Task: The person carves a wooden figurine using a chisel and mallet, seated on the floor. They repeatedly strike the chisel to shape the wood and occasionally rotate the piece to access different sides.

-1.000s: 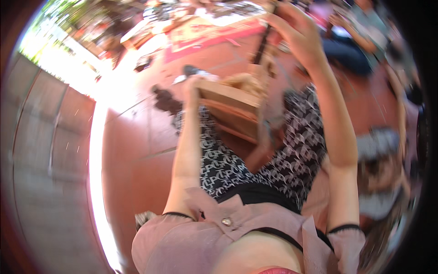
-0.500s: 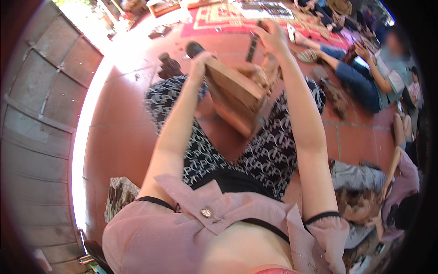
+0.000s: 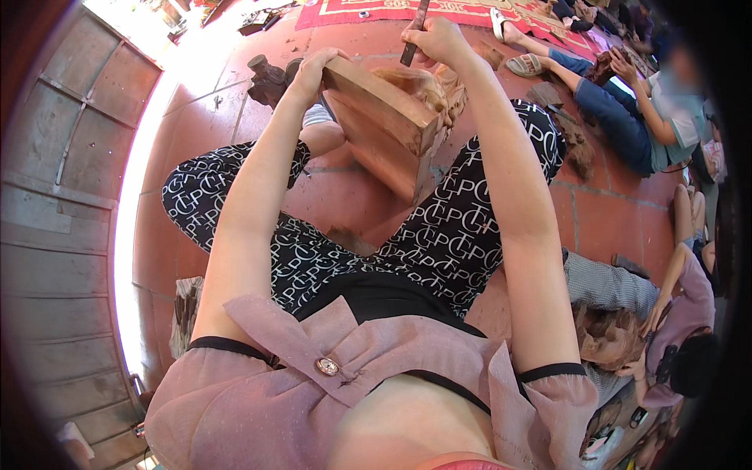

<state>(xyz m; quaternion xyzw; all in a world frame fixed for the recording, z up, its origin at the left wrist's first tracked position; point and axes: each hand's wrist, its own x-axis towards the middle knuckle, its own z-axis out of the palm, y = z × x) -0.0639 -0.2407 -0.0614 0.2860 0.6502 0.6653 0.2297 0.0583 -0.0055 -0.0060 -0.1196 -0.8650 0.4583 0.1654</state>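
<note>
Between my spread legs stands a carved wooden block (image 3: 374, 141), tilted, with its flat brown faces toward me and carved relief on the far right side. My left hand (image 3: 317, 72) is closed over its upper left edge. Above the carved side, my right hand (image 3: 435, 43) grips a dark, narrow chisel (image 3: 409, 52), whose length shows above and below the fist. The chisel's lower end appears close to the wood; contact cannot be made out.
A dark carved figure (image 3: 268, 81) stands beyond my left knee. Tools in a cloth roll (image 3: 186, 313) lie at my left side. Rough wood pieces (image 3: 576, 145) lie right of my knee. Two people sit at the right, one with a wood carving (image 3: 611, 337). A red carpet (image 3: 462, 17) lies ahead.
My left knee has swung outward and down to the left. Both hands and the block sit farther up and left in the picture, partly because the view shifted. Both hands keep their grips.
</note>
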